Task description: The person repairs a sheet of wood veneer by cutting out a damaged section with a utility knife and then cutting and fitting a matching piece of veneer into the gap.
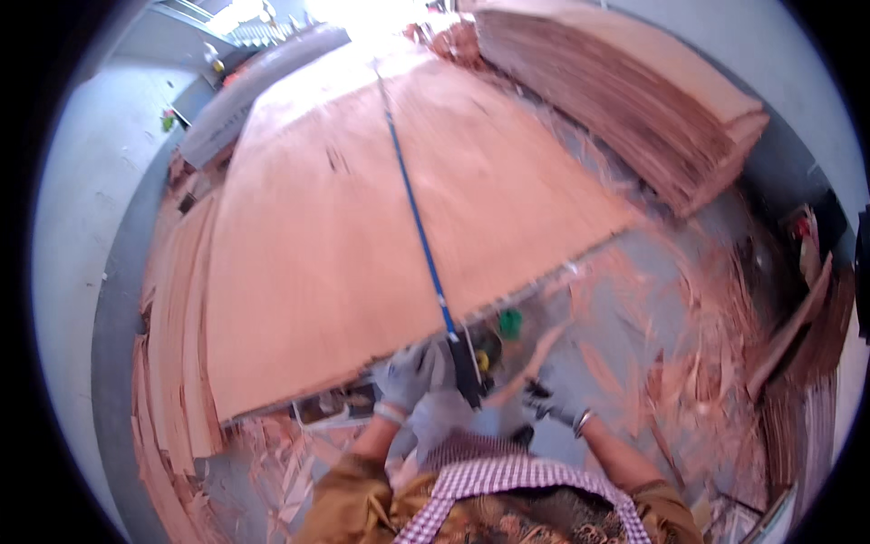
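Note:
A large sheet of pinkish wood veneer (317, 236) lies flat before me, its near edge slanting up to the right. Along its middle runs a long blue rod or strip (412, 204), ending in a black piece (464, 370) that overhangs the near edge. My left hand (403, 379), in a pale glove, is at that edge, just left of the black piece; its fingers are blurred and partly hidden. Off to the right, apart from the sheet, is my right hand (557, 406), dark at the fingers. Blur hides whether it holds anything.
A thick stack of veneer (607, 100) stands at the far right. Long veneer strips (177, 335) line the left side. Torn veneer scraps (698, 372) litter the floor at right. A green object (510, 324) sits below the sheet's near edge. A white wall (77, 199) bounds the left.

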{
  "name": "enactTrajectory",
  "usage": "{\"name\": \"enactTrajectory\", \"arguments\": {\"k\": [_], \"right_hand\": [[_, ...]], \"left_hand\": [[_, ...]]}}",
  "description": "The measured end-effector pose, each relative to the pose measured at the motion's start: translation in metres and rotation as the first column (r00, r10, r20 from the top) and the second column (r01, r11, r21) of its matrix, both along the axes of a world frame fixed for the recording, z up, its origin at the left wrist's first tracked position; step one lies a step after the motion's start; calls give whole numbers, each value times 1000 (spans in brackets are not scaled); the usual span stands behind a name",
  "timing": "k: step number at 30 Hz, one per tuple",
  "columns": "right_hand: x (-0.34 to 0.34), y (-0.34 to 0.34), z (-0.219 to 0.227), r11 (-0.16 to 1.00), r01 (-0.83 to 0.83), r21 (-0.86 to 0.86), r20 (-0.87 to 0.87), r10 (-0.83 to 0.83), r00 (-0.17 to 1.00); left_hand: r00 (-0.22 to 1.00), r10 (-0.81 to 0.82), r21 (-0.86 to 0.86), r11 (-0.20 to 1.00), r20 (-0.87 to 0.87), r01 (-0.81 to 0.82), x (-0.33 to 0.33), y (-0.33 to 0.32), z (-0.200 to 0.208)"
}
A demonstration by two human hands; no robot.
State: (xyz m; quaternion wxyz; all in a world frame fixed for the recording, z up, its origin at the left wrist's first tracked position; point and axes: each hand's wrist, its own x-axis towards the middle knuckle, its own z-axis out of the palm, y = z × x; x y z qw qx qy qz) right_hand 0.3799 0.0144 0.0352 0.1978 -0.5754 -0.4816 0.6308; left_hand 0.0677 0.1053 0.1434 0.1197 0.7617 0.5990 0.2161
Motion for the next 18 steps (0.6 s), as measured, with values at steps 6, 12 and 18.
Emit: {"name": "enactTrajectory", "arguments": {"k": [6,12,18], "right_hand": [[135,-44,7,862,497,-105,-74,-505,860],[203,3,48,865,500,-39,-126,-500,857],[296,137,67,906,392,159,-200,-359,912]], "left_hand": [[990,88,-362,924,-109,-121,94,30,-26],[900,-4,-473,852,-436,-226,70,64,-12],[811,332,-83,904,-482,-420,116,114,36]]}}
